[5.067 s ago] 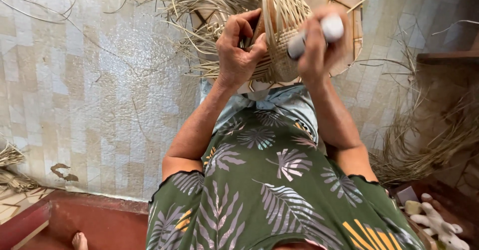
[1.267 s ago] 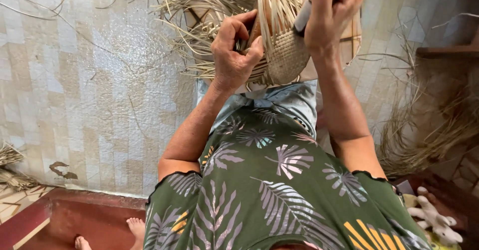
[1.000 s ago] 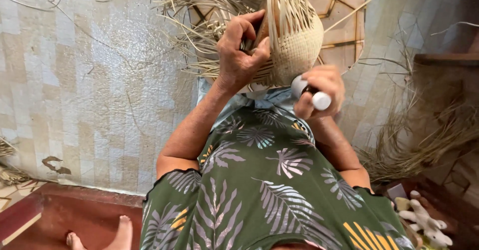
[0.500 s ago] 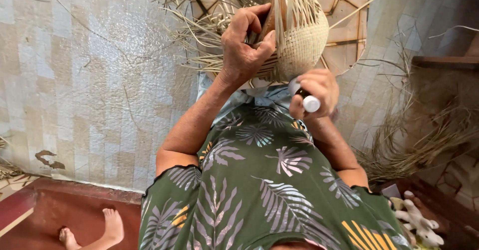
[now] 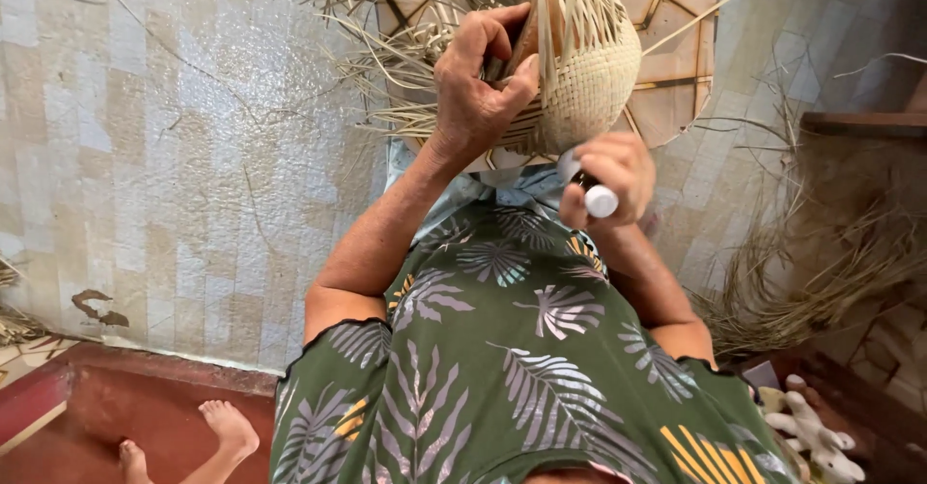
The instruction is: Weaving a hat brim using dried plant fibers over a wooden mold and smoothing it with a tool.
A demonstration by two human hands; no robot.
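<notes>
My left hand [image 5: 475,86] grips the side of a half-woven straw basket [image 5: 591,71], with the thumb pressed against the woven part. Loose straw strands [image 5: 406,20] fan out from its top and left. My right hand [image 5: 610,173] is just below the basket, closed round a small tool with white ends [image 5: 599,199]. The tool is a little apart from the weave. Both arms reach out over my green leaf-print dress [image 5: 502,358].
A wooden-framed stool or tray with brown panels [image 5: 681,40] lies behind the basket on the pale tiled floor [image 5: 174,156]. A heap of dry straw [image 5: 830,262] lies at the right. Two bare feet [image 5: 227,431] rest on the red step at lower left. A pale soft toy [image 5: 816,436] sits at lower right.
My right hand has come down with the tool from the top of the basket to just below it. My left hand kept its grip. The bare feet came further into view.
</notes>
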